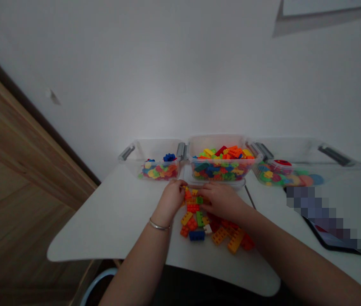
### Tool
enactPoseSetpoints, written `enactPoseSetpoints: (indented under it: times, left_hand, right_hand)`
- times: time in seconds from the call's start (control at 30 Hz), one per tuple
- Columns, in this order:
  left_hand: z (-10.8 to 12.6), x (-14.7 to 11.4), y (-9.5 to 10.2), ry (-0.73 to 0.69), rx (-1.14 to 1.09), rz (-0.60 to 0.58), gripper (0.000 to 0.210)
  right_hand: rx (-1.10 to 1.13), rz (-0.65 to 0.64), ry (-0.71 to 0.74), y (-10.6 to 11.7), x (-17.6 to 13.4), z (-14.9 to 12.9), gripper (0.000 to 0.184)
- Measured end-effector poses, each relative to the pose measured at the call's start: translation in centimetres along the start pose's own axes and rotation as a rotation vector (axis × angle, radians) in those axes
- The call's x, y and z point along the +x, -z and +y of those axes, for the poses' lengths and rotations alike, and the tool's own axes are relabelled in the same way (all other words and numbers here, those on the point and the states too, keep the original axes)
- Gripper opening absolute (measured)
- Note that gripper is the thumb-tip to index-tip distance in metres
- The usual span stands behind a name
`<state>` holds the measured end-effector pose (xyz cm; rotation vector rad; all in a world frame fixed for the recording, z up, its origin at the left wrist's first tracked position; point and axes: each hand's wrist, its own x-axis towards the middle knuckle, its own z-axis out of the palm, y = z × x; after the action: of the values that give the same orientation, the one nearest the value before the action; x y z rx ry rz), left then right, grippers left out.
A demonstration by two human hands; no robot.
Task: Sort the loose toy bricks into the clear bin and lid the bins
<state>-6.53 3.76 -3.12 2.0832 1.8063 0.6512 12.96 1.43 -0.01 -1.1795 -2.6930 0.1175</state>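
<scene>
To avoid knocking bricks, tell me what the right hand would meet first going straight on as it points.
Most likely the right hand would meet the farther green brick just ahead, before the left hand; depth is unclear, so hand and brick may be touching.

The bricks (199, 219) look plastic, the bracelet (159, 227) metal.
</scene>
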Motion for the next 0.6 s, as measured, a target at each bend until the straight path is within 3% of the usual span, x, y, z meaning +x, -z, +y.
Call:
enactPoseSetpoints:
  times: [0.4, 0.5, 0.6]
  left_hand:
    - [-0.2, -0.2, 0.0, 0.009, 0.053, -0.007, 0.03]
    - [0.0, -0.2, 0.1, 0.001, 0.055, -0.002, 0.03]
    - [0.0, -0.3, 0.2, -0.003, 0.049, -0.004, 0.028]
  right_hand:
    - [-0.023, 0.05, 0.004, -0.3, 0.1, 0.0, 0.019]
    - [0.031, 0.134, -0.019, 0.2, -0.1, 0.1, 0.024]
    - [0.085, 0.311, -0.05, 1.0, -0.4, 0.7, 0.023]
